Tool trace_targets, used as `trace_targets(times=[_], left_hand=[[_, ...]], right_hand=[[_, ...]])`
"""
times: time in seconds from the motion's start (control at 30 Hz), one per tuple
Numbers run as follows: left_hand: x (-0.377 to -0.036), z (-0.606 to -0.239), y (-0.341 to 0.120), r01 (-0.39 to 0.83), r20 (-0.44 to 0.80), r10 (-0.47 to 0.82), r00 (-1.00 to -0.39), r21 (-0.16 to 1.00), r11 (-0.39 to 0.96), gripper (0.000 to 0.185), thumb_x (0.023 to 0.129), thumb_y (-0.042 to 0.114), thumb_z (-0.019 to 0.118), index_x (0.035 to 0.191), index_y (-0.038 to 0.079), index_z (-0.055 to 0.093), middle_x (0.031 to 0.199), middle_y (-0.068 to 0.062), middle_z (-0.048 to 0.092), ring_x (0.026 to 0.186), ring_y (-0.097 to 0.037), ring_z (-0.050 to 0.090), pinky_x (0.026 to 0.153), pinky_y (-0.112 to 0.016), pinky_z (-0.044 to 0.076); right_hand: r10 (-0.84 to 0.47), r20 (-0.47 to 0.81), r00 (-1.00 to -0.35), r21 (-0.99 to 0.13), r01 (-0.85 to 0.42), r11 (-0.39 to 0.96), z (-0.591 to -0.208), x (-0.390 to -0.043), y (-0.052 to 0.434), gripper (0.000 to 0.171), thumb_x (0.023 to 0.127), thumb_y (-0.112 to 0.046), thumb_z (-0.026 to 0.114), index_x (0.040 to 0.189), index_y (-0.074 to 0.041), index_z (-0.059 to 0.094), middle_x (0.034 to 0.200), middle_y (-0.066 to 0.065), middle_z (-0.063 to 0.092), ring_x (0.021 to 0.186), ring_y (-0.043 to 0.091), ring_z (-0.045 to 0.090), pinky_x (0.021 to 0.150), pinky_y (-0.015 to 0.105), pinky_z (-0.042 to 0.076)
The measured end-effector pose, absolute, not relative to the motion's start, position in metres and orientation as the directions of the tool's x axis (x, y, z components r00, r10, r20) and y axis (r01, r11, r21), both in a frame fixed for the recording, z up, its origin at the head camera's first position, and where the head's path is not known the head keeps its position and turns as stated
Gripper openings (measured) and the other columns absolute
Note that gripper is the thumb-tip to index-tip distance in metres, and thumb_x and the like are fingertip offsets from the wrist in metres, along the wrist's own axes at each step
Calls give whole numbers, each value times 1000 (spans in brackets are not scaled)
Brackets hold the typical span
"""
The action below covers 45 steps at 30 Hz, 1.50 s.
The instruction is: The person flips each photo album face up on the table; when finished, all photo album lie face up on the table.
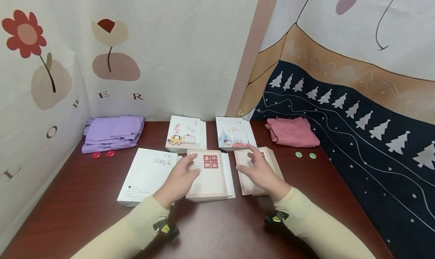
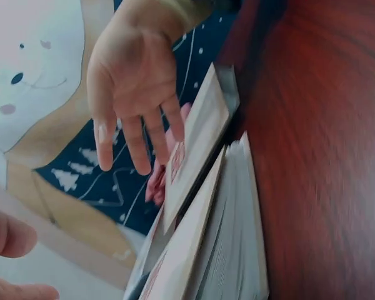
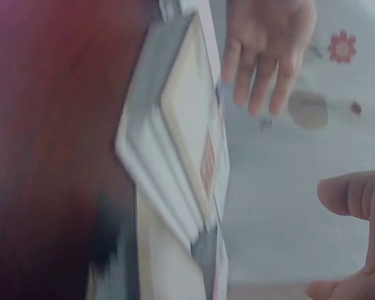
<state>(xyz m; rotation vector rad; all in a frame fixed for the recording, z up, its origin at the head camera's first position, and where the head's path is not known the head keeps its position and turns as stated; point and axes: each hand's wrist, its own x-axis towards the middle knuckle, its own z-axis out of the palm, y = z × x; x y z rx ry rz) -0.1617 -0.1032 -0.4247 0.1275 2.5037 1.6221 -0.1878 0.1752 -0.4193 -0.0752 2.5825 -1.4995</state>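
Observation:
My left hand hovers between the white book stack on the left and the cream book stack with red square characters in the middle. It holds nothing, and its fingers look extended. Over the right cream book stack is my right hand, also holding nothing and partly covering the red print. In the left wrist view the right hand shows its palm with straight fingers, apart from the books. The right wrist view likewise shows the left hand with straight fingers above the books.
Behind stand two more book stacks, one with a yellow-and-red drawing, one with a blue tent. Folded purple cloth and red buttons lie left; folded pink cloth and green buttons lie right. Printed curtains border the table.

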Motion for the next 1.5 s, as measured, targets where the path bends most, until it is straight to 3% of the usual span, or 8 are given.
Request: trace_targets(times=[0.3,0.47,0.7,0.9,1.07,1.2,1.3,1.5], left_hand=[[-164,-437,-62,2,-75,265,-961,960,281,54,104,11,56,154,-6,45,157,-25,49,141,-43,52,118,-59,41],[-167,-445,-37,-17,-108,373,-922,970,241,59,103,14,57,155,-8,41,157,-32,46,145,-47,46,119,-60,39],[-176,-451,-9,-178,-220,428,-876,975,137,70,102,13,57,162,-7,28,156,-37,42,144,-47,47,117,-53,45],[-181,-449,17,-371,-326,420,-847,928,-27,82,99,9,59,166,-2,13,161,-36,32,143,-50,47,119,-58,41],[-182,-452,33,-383,-354,344,-870,924,-17,88,95,6,60,167,-1,11,167,-32,21,112,-33,63,111,-55,49],[-181,-457,40,-320,-317,293,-902,947,39,88,91,0,60,166,-4,14,169,-33,18,133,-40,52,122,-56,36],[-180,-458,43,-278,-285,288,-914,958,67,90,89,-2,60,166,-5,13,171,-31,13,159,-45,16,130,-58,14],[-179,-456,48,-271,-286,273,-919,958,94,93,87,-3,61,166,-3,13,171,-32,13,158,-46,17,130,-60,13]], right_hand=[[-66,-152,-986,-753,73,654,-418,-198,235,92,98,-31,73,168,-7,20,166,32,30,153,49,33,124,64,30],[-50,-247,-968,-703,144,696,-422,-198,257,93,98,-33,74,168,-5,18,164,32,34,151,48,37,120,63,36],[-73,-292,-954,-668,149,729,-426,-196,267,93,96,-32,77,165,0,23,161,35,38,142,47,46,112,61,47],[-75,-299,-951,-633,139,762,-428,-197,268,85,96,-31,76,162,-1,34,156,34,44,136,44,51,111,61,47],[-91,-290,-953,-617,113,779,-428,-198,269,77,96,-30,77,159,-2,43,153,34,49,133,44,53,108,60,49],[-98,-292,-951,-608,105,787,-429,-199,270,72,95,-29,78,157,-5,49,152,31,51,132,43,54,107,60,50],[-113,-282,-953,-606,85,791,-430,-199,270,70,95,-29,78,155,-6,52,151,31,52,132,44,54,105,62,50],[-110,-280,-954,-605,86,791,-432,-199,269,70,94,-27,79,155,-7,52,152,30,52,133,44,54,107,62,50]])
